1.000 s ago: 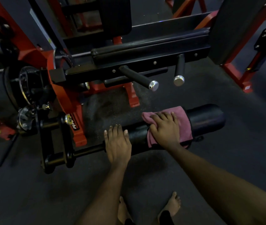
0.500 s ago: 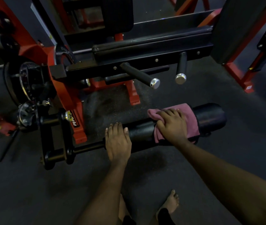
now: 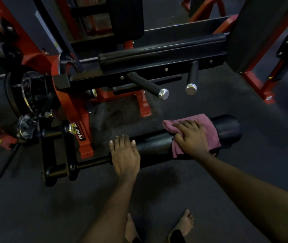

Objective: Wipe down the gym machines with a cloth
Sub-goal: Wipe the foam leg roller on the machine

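Head view: a black roller [image 3: 157, 144] is seen lying low and crosswise above the floor, and everything else is placed from it. A pink cloth [image 3: 211, 130] is draped over the roller near its right end, with only the end cap left bare beyond it. The right hand [image 3: 190, 135] is laid flat on the cloth, fingers spread and nearly straight, pressing rather than gripping. The left hand [image 3: 125, 155] is rested open on the roller's left end, fingers straight and together, with nothing held. To the left of the roller a red frame [image 3: 80, 120] is seen, and behind it 2 capped handles [image 3: 148, 85] stick out from a black beam.

The step is judged to be wiping along the roller. Even pressure should be applied through the flat palm, and the cloth should be wrapped further round so that the far side and underside are reached. The roller should be braced by the left hand so that it is not turned by the stroke. The end cap and the patch under the left hand appear unwiped; that hand would need to be shifted.
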